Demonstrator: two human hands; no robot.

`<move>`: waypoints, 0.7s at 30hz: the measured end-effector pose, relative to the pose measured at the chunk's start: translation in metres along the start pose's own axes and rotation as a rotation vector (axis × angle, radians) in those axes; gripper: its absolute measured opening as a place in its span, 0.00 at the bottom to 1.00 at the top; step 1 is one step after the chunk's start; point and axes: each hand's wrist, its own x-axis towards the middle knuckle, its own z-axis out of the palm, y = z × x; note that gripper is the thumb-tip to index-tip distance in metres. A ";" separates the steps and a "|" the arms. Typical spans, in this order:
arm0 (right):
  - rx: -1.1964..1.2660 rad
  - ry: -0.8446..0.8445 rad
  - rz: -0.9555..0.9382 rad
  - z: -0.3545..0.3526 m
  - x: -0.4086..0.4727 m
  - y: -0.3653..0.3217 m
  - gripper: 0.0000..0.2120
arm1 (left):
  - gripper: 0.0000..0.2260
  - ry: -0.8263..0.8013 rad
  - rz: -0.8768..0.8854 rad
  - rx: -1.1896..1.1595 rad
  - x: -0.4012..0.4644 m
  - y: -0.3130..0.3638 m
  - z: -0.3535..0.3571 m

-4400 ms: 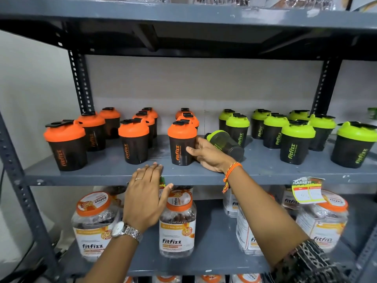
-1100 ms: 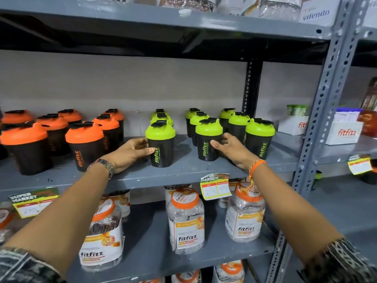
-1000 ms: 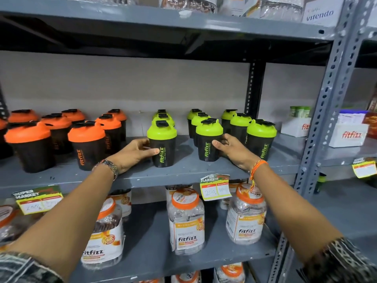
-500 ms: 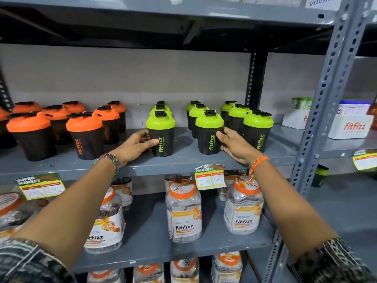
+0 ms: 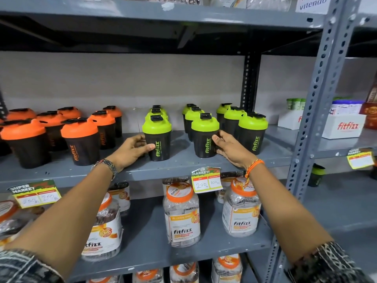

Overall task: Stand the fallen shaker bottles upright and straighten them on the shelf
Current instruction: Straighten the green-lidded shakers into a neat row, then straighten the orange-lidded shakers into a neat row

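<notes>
Orange-lidded shakers (image 5: 81, 141) are standing upright in rows at the left of the grey shelf (image 5: 183, 167), their black bodies close together. Below them a price tag (image 5: 34, 194) is hanging from the shelf edge. The left hand (image 5: 130, 151), a watch (image 5: 108, 167) on its wrist, is cupping the left side of the front green shaker (image 5: 157, 137), thumb across the front of the black body, fingers wrapping behind it. That shaker is standing upright at the head of a file of green-lidded ones running back to the wall. The right hand (image 5: 228, 149), an orange thread band (image 5: 253, 167) at its wrist, is gripping the right side of the next front shaker (image 5: 205, 135), fingers curled round it; it too is upright, heading the middle file. Just beside the hand, a third file (image 5: 252, 132) is standing upright near the post (image 5: 250, 82). A second tag (image 5: 206, 180) is hanging below, over clear jars (image 5: 182, 217) on the lower shelf. White boxes (image 5: 342, 126) are sitting on the neighbouring shelf at the far right.
</notes>
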 end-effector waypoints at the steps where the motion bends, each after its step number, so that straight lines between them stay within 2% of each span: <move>1: -0.001 0.001 -0.003 0.000 0.000 0.000 0.13 | 0.11 0.002 0.002 0.005 0.000 0.000 0.000; 4: 0.008 0.007 -0.005 0.000 -0.001 -0.001 0.15 | 0.14 0.011 0.009 0.011 -0.001 0.001 0.000; 7: 0.032 0.022 0.009 0.001 -0.002 -0.003 0.19 | 0.12 0.014 0.012 0.015 -0.002 0.003 0.001; 11: 0.058 0.008 0.005 -0.002 -0.001 -0.001 0.22 | 0.18 0.011 0.007 0.033 -0.005 0.005 0.000; 15: 0.164 0.003 0.011 -0.005 -0.005 -0.005 0.31 | 0.17 0.054 -0.016 0.012 -0.007 0.008 -0.002; 19: 0.014 0.189 -0.068 -0.003 -0.022 -0.016 0.34 | 0.31 0.085 0.002 -0.038 -0.027 0.018 -0.016; 21: -0.170 0.300 -0.218 0.012 -0.037 -0.024 0.36 | 0.28 0.171 0.067 -0.030 -0.051 0.028 -0.026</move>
